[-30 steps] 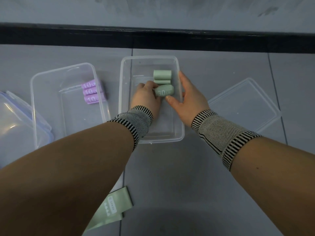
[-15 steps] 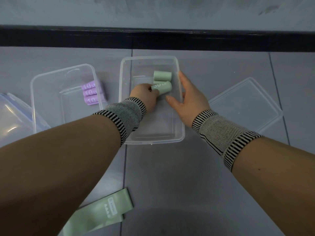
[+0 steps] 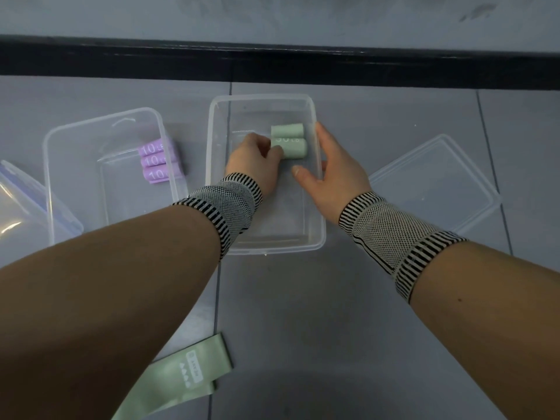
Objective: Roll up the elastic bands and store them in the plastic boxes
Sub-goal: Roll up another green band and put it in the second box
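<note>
A clear plastic box (image 3: 315, 244) stands on the floor in the middle. Two rolled green bands lie side by side at its far right: one roll (image 3: 288, 129) behind, another (image 3: 295, 149) marked "30 LB" pressed against it. My left hand (image 3: 254, 160) is inside the box, its curled fingers holding the left end of the nearer roll. My right hand (image 3: 333, 172) rests on the box's right wall with fingers straight and the thumb inside. A flat green band (image 3: 188, 371) lies unrolled on the floor near me.
A second clear box (image 3: 75, 128) at the left holds three purple rolls (image 3: 159, 162) marked "10". A blue-clipped lid (image 3: 21, 204) lies at the far left and a clear lid (image 3: 433, 183) at the right. A dark skirting strip (image 3: 272, 62) runs along the wall behind.
My left hand has carried the green roll farther into the box and set it against the roll at the back. My right hand has stayed at the box's right wall.
</note>
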`<state>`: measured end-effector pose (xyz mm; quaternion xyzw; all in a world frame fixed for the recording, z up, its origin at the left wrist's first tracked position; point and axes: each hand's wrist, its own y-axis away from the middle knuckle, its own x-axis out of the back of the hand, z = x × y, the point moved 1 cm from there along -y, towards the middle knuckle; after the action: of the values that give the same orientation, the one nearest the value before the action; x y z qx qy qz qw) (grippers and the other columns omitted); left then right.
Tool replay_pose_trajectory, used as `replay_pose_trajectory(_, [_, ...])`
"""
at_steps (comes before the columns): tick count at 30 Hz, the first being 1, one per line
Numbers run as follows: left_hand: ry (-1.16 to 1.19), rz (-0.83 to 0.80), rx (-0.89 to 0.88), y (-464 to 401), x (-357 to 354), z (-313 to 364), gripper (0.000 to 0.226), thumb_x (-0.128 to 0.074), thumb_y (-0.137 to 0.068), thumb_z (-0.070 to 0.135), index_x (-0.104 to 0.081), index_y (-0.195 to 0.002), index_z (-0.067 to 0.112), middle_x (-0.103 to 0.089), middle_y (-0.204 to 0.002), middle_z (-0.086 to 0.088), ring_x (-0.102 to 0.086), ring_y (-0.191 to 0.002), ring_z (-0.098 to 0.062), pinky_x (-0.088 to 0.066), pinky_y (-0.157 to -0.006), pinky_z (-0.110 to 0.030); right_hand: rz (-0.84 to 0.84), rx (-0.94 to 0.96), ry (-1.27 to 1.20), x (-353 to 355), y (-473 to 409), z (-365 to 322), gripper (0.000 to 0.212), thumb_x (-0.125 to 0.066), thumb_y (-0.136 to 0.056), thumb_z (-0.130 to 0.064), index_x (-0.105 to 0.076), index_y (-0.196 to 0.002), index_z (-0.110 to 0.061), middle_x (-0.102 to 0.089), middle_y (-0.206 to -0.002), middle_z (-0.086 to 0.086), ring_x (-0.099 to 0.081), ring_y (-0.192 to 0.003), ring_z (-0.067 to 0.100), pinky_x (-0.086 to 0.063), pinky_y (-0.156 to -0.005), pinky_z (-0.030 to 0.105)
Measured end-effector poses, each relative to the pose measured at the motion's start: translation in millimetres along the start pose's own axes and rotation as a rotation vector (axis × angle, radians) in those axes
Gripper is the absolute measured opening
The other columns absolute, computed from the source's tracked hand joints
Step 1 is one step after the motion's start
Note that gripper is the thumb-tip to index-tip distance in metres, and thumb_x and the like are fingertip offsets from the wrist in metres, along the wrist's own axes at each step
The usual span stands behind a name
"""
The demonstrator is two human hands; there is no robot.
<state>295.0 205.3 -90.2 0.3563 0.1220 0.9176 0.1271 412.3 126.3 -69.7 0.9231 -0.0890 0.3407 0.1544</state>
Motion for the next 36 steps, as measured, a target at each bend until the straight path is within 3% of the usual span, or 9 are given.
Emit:
replay_pose_trajectory(3, [0.015,-0.026,0.003,2,0,0,0.029,-0.054,-0.091,0.029,-0.053,-0.115,0.013,-0.057,-0.100,0.004,-0.053,-0.087,-0.013,-0.039,-0.075,-0.022,0.002,0.005,0.013,1,0,0,0.078,-0.060,-0.089,-0.039,-0.015,-0.151,-0.026,-0.035,-0.152,-0.005,-0.042,-0.133,0.016,-0.035,-0.111,0.036])
replay_pose_trajectory(7, [0.066,-0.010,0.033,3,2,-3,0.029,-0.058,-0.089,0.027,-0.056,-0.114,0.011,-0.060,-0.101,0.000,-0.058,-0.090,-0.016,-0.046,-0.083,-0.026,-0.002,0.009,0.013,2,0,-1,0.078,-0.060,-0.089,-0.037,-0.014,-0.152,-0.025,-0.033,-0.153,-0.004,-0.039,-0.135,0.016,-0.034,-0.112,0.036])
replay_pose_trajectory(16, [-0.075,-0.013,-0.013,-1,0,0,0.027,-0.056,-0.090,0.027,-0.053,-0.115,0.019,-0.059,-0.091,0.005,-0.057,-0.082,-0.015,-0.044,-0.071,-0.025,-0.005,0.005,0.032,3,1,-2,0.077,-0.058,-0.091,-0.036,-0.012,-0.152,-0.024,-0.029,-0.155,-0.003,-0.037,-0.136,0.017,-0.032,-0.112,0.034])
replay_pose_trajectory(22, [-0.106,0.025,0.023,-9,0,2,0.032,-0.052,-0.091,0.028,-0.053,-0.121,0.015,-0.059,-0.115,-0.001,-0.054,-0.095,-0.015,-0.039,-0.079,-0.022,0.001,0.007,0.036,1,1,-2,0.077,-0.058,-0.090,-0.036,-0.013,-0.152,-0.026,-0.032,-0.153,-0.004,-0.039,-0.135,0.016,-0.033,-0.112,0.037])
replay_pose_trajectory(26, [-0.046,0.004,-0.010,-9,-2,4,0.038,-0.051,-0.092,0.025,-0.052,-0.129,0.015,-0.062,-0.116,-0.001,-0.059,-0.102,-0.018,-0.047,-0.088,-0.026,-0.004,-0.001,0.031,2,2,-3,0.077,-0.058,-0.091,-0.031,-0.011,-0.152,-0.025,-0.032,-0.153,-0.003,-0.040,-0.133,0.016,-0.032,-0.110,0.030])
replay_pose_trajectory(30, [-0.057,0.014,-0.060,-9,-2,5,0.037,-0.052,-0.092,0.024,-0.053,-0.128,0.015,-0.062,-0.114,0.000,-0.058,-0.097,-0.014,-0.044,-0.081,-0.021,0.003,-0.008,0.049,3,3,-6,0.076,-0.057,-0.092,-0.027,-0.010,-0.152,-0.024,-0.032,-0.153,-0.002,-0.041,-0.133,0.016,-0.030,-0.105,0.024])
replay_pose_trajectory(36, [-0.076,-0.030,-0.078,-9,-2,5,0.051,-0.054,-0.088,0.023,-0.043,-0.138,0.018,-0.057,-0.103,0.005,-0.053,-0.089,-0.009,-0.041,-0.075,-0.020,0.003,-0.003,0.056,4,3,-8,0.075,-0.055,-0.092,-0.024,-0.010,-0.152,-0.025,-0.036,-0.150,0.000,-0.044,-0.130,0.018,-0.035,-0.106,0.030])
